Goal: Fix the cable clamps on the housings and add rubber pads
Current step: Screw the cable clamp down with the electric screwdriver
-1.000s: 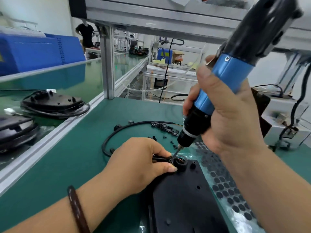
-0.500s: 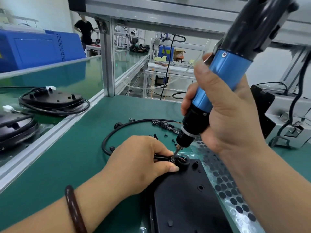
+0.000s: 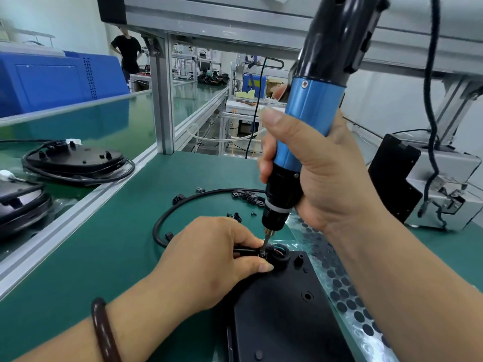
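A black housing lies flat on the green mat in front of me. My left hand pinches the black cable and a small clamp against the housing's far left corner, beside a round black grommet. My right hand grips a blue and black electric screwdriver, held nearly upright. Its bit tip rests on the clamp between my left thumb and forefinger. A clear sheet of round black rubber pads lies just right of the housing, partly under my right forearm.
Loose black clamps and screws are scattered behind my hands. Two finished housings with coiled cables sit on the conveyor at left, past an aluminium rail. A grey box with a black panel stands at right. A person stands far back.
The screwdriver has tilted slightly more upright and its bit stays on the clamp. My left hand keeps its pinch in the same spot.
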Action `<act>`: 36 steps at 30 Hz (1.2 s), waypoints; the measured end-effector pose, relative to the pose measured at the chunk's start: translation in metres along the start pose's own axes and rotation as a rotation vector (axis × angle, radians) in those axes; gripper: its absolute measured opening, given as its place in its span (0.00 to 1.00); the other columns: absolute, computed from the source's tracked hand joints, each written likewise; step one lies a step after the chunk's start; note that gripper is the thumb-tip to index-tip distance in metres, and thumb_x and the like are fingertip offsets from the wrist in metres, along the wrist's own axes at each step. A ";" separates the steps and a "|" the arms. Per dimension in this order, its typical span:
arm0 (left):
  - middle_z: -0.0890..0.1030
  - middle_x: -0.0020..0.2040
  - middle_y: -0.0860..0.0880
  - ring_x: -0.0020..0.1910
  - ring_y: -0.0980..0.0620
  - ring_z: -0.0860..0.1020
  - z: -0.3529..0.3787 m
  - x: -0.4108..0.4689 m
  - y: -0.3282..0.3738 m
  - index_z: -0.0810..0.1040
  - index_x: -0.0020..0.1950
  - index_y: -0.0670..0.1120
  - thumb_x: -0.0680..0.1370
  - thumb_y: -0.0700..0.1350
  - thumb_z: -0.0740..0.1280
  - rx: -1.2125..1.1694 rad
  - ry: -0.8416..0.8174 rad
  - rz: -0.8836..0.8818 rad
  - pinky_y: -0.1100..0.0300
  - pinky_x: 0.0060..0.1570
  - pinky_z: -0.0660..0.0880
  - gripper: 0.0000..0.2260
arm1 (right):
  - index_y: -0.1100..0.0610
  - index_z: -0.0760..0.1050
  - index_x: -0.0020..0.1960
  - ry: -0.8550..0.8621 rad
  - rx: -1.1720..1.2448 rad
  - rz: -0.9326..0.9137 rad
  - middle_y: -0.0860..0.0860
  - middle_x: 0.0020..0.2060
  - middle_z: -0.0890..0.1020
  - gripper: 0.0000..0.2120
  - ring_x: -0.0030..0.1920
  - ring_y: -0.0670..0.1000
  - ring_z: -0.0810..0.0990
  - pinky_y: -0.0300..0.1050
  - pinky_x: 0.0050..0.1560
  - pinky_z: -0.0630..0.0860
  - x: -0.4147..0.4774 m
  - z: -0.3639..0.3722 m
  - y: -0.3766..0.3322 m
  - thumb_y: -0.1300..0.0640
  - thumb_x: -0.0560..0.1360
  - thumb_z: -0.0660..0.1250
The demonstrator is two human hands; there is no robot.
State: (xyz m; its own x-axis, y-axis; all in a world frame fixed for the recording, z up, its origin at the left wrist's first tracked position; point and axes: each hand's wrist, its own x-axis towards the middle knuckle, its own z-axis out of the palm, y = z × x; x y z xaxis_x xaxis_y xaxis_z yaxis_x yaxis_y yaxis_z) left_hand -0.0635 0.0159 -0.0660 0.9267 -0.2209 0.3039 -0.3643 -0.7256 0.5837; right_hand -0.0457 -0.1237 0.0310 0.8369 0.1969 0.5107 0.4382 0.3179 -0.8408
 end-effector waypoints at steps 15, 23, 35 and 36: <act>0.74 0.38 0.74 0.39 0.65 0.76 0.000 0.001 -0.001 0.68 0.47 0.75 0.61 0.67 0.73 -0.011 -0.013 0.027 0.58 0.45 0.77 0.19 | 0.55 0.70 0.53 -0.059 0.017 -0.010 0.53 0.30 0.74 0.14 0.27 0.52 0.72 0.45 0.30 0.73 -0.002 -0.004 0.003 0.60 0.71 0.71; 0.74 0.37 0.75 0.39 0.66 0.76 0.000 0.001 -0.002 0.69 0.47 0.74 0.61 0.66 0.73 -0.014 -0.011 0.039 0.61 0.44 0.76 0.18 | 0.54 0.73 0.53 -0.060 0.028 -0.007 0.53 0.30 0.74 0.13 0.28 0.52 0.73 0.45 0.31 0.74 -0.003 -0.006 0.002 0.59 0.71 0.71; 0.73 0.37 0.76 0.40 0.66 0.76 -0.002 0.000 0.001 0.66 0.47 0.75 0.62 0.66 0.73 0.008 0.001 0.045 0.60 0.45 0.77 0.20 | 0.54 0.71 0.49 -0.062 0.013 -0.009 0.53 0.29 0.74 0.11 0.27 0.52 0.73 0.46 0.30 0.73 0.000 -0.006 0.005 0.59 0.71 0.71; 0.74 0.36 0.76 0.40 0.67 0.76 -0.002 0.000 0.001 0.67 0.47 0.75 0.61 0.66 0.73 0.007 0.002 0.042 0.60 0.45 0.77 0.20 | 0.54 0.71 0.49 -0.066 0.013 -0.011 0.53 0.29 0.74 0.11 0.27 0.53 0.72 0.46 0.30 0.73 0.000 -0.006 0.005 0.59 0.71 0.71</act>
State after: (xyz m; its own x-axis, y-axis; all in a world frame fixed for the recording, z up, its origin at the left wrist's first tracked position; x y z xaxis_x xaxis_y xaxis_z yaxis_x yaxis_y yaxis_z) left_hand -0.0637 0.0159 -0.0639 0.9104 -0.2497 0.3298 -0.4022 -0.7206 0.5648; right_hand -0.0418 -0.1275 0.0255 0.8086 0.2537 0.5308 0.4426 0.3321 -0.8329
